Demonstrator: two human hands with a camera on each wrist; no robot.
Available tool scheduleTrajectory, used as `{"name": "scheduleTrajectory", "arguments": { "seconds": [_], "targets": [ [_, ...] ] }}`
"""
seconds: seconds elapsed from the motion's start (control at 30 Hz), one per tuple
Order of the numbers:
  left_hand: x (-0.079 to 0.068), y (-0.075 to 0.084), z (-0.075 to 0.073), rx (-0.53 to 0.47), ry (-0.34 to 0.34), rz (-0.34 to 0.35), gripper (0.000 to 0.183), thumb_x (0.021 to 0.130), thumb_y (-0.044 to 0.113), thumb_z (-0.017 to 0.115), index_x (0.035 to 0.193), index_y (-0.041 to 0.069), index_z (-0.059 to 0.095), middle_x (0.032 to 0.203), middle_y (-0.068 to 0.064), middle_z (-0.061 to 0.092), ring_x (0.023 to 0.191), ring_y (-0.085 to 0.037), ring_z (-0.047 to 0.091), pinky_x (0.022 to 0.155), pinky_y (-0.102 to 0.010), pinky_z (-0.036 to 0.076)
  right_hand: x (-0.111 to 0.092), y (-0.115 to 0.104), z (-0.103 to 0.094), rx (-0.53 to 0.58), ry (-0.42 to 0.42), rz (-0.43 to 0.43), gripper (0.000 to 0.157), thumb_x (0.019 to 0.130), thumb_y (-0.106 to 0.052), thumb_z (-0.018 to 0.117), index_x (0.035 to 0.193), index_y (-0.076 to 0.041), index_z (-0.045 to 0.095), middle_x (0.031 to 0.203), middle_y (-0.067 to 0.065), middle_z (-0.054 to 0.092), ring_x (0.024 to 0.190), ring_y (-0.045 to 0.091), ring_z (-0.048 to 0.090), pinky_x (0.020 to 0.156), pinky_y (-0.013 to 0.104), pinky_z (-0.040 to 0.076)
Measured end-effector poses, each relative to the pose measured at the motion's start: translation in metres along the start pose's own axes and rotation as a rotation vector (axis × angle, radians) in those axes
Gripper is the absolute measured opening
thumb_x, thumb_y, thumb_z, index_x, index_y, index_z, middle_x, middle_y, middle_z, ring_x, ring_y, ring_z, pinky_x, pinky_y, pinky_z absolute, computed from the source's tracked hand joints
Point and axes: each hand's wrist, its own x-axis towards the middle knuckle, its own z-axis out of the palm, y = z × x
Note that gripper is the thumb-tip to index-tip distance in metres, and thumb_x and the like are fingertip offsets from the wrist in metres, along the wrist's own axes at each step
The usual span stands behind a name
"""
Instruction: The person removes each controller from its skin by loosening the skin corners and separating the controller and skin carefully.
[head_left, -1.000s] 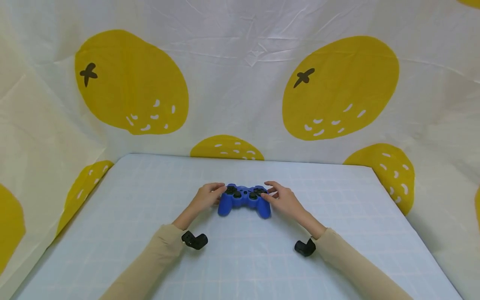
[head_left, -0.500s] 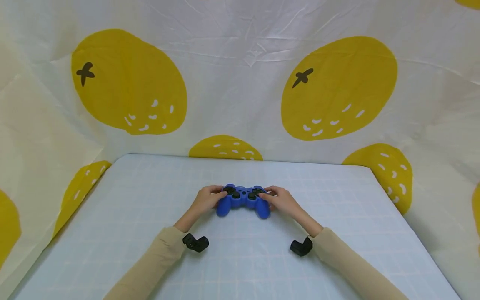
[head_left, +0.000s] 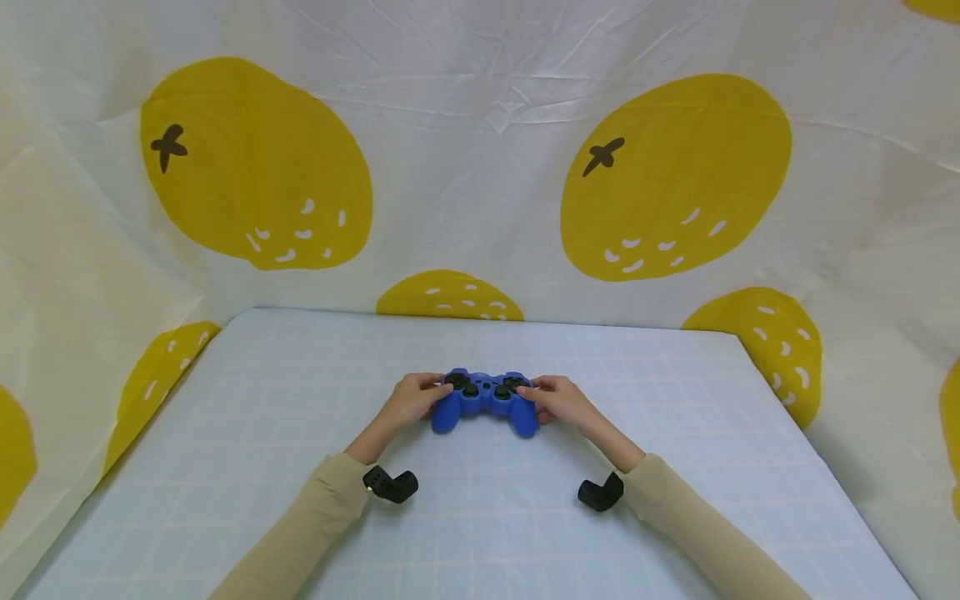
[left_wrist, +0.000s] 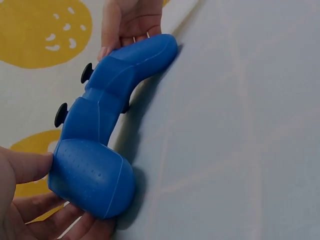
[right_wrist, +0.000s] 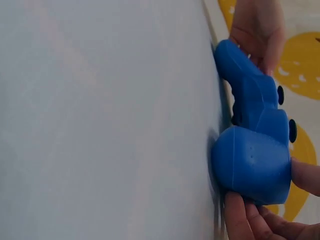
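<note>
Blue game controller (head_left: 486,395), sticks (left_wrist: 61,115) facing up, is central at the table (head_left: 495,517); can't tell whether it touches the surface or hangs just above. Left hand (head_left: 410,401) and right hand (head_left: 566,402) grip opposite ends, thumbs on top, other fingers (left_wrist: 82,227) underneath. Mirrored hold probably keeps it level, weight shared, and leaves both thumbs near the black buttons (head_left: 455,380).

Controller (head_left: 486,402): one
Sticks (left_wrist: 61,115): two
Handles (head_left: 446,412): two
Left hand (head_left: 408,399): one
Right hand (head_left: 564,402): one
Sleeves (head_left: 307,525): two
Wrist cameras (head_left: 601,493): two
Table (head_left: 495,542): one
Yellow prints (head_left: 255,158): at least eight in the head view, cut-off ones included
Stem marks (head_left: 603,155): two there
</note>
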Motion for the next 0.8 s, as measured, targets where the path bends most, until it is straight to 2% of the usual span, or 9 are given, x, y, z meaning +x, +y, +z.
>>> {"name": "scheduleTrajectory", "arguments": {
  "seconds": [0.27, 0.47, 0.6, 0.8],
  "targets": [
    [0.0, 0.0, 0.003, -0.023, 0.056, -0.002, 0.044, 0.094, 0.025, 0.063, 0.129, 0.0, 0.058, 0.112, -0.017, 0.067, 0.08, -0.016, 0.058, 0.062, -0.022, 0.05, 0.002, 0.001, 0.001, 0.017, 0.011, -0.014, 0.048, 0.094, -0.031, 0.062, 0.125, 0.006, 0.056, 0.087, 0.009, 0.065, 0.067, 0.013, 0.061, 0.063, 0.028, 0.056],
    [-0.001, 0.005, 0.005, -0.054, 0.082, 0.035, 0.044, 0.093, 0.024, 0.063, 0.132, 0.003, 0.057, 0.117, -0.016, 0.066, 0.089, -0.017, 0.061, 0.067, -0.024, 0.052, 0.001, -0.001, -0.002, -0.013, 0.051, -0.057, 0.05, 0.093, -0.031, 0.062, 0.128, 0.005, 0.055, 0.087, 0.011, 0.065, 0.064, 0.016, 0.06, 0.061, 0.029, 0.054],
    [0.0, 0.008, 0.006, -0.047, 0.111, 0.07, 0.043, 0.093, 0.024, 0.064, 0.132, 0.005, 0.058, 0.118, -0.017, 0.066, 0.094, -0.021, 0.062, 0.07, -0.026, 0.054, 0.003, -0.003, -0.005, -0.006, 0.067, -0.078, 0.051, 0.093, -0.03, 0.063, 0.129, 0.005, 0.054, 0.094, 0.013, 0.066, 0.064, 0.015, 0.06, 0.061, 0.031, 0.054],
    [0.002, 0.012, 0.009, -0.061, 0.149, 0.089, 0.043, 0.092, 0.023, 0.065, 0.132, 0.006, 0.058, 0.123, -0.017, 0.064, 0.109, -0.027, 0.061, 0.088, -0.037, 0.055, 0.005, -0.004, -0.008, 0.047, 0.085, -0.09, 0.053, 0.091, -0.026, 0.066, 0.131, 0.006, 0.052, 0.106, 0.019, 0.063, 0.068, 0.012, 0.062, 0.064, 0.033, 0.058]
  ]
}}
